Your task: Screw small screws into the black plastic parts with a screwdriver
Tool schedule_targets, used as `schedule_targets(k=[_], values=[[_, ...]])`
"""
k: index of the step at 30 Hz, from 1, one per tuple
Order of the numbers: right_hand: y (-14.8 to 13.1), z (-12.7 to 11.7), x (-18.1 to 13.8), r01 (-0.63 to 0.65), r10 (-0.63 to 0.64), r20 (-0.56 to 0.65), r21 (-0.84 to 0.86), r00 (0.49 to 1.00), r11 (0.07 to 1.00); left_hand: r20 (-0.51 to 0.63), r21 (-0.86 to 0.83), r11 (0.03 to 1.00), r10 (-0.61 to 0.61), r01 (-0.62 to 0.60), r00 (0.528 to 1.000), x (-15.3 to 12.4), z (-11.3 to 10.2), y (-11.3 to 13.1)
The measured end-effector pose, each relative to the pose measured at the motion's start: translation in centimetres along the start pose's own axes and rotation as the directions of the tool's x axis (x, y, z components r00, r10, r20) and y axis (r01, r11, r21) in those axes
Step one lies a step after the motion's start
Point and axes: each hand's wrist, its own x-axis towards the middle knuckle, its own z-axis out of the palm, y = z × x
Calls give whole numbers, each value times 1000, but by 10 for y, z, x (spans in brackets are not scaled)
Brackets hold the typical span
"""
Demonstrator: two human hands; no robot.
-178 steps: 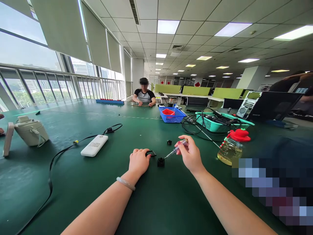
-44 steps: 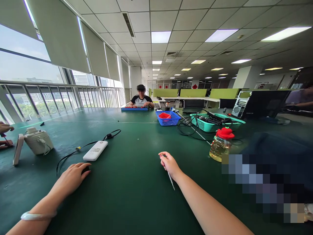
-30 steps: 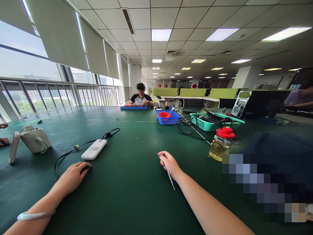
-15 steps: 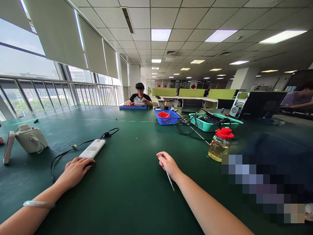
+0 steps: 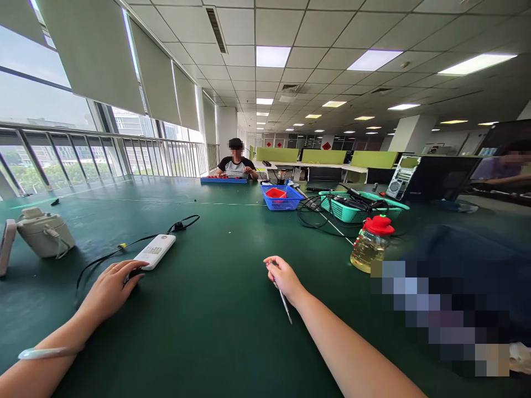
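Note:
My left hand (image 5: pixel 108 288) rests at the near end of a white power bank (image 5: pixel 156 251), fingers curled round a small dark thing (image 5: pixel 133 274) that they mostly hide. A black cable (image 5: pixel 96 261) with a yellow band loops from beyond the power bank round to the left of this hand. In the middle, just above the green table (image 5: pixel 215 331), my right hand (image 5: pixel 285 279) pinches a slim silver metal tool (image 5: pixel 284 305) whose thin, slightly flattened end points down toward me. The tool's other end is hidden among the fingers.
A beige bottle (image 5: pixel 45 233) stands at left beside a phone-like slab (image 5: pixel 6 247). On the right are a red-lidded jar (image 5: pixel 369 249), a teal basket of cables (image 5: pixel 342 211) and a blue basket (image 5: pixel 286 204). A co-worker (image 5: pixel 237 165) sits at the far edge behind a blue tray (image 5: pixel 224 180).
My left hand has shifted slightly left and tilted, its thumb lower, so a dark thing shows between thumb and fingers. My right hand keeps its pinch on the metal tool.

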Motion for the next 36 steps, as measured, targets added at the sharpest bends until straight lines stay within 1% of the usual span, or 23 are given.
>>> schedule_targets(k=[4, 11, 17, 18, 20, 23, 25, 30, 34, 36], values=[[1, 0, 0, 10, -10, -4, 1, 1000, 1000, -16, -35, 998, -58, 57, 998, -1, -4, -5], [-1, 0, 1, 24, -24, 0, -2, 1000, 1000, -98, -85, 993, -89, 80, 991, 2, 0, -15], [2, -1, 1, 14, -14, 4, -21, 1000, 1000, -62, -119, 992, -58, 50, 996, -3, -6, -6], [2, -1, 1, 13, -12, 6, -28, 1000, 1000, -53, -134, 989, -65, 58, 996, -4, -7, -4], [2, -1, 0, 11, -10, 8, -31, 1000, 999, -17, -168, 979, -122, 118, 992, -6, -10, -2], [0, -1, -1, 4, -4, 7, -24, 1000, 1000, 66, -215, 941, -255, 263, 965, -8, -13, -4], [-1, -1, -2, -3, 3, 5, -22, 1000, 1000, 87, -277, 910, -298, 310, 951, -8, -13, -8], [0, -1, -2, -2, 2, 5, -26, 1000, 1000, 60, -430, 847, -320, 314, 946, -7, -10, -14], [2, -1, -2, -3, 3, 8, -37, 1000, 999, 51, -588, 761, -304, 275, 951, -7, -12, -8], [2, -1, -2, 2, -1, 10, -42, 1000, 999, 53, -631, 732, -289, 256, 956, -7, -15, -4]])
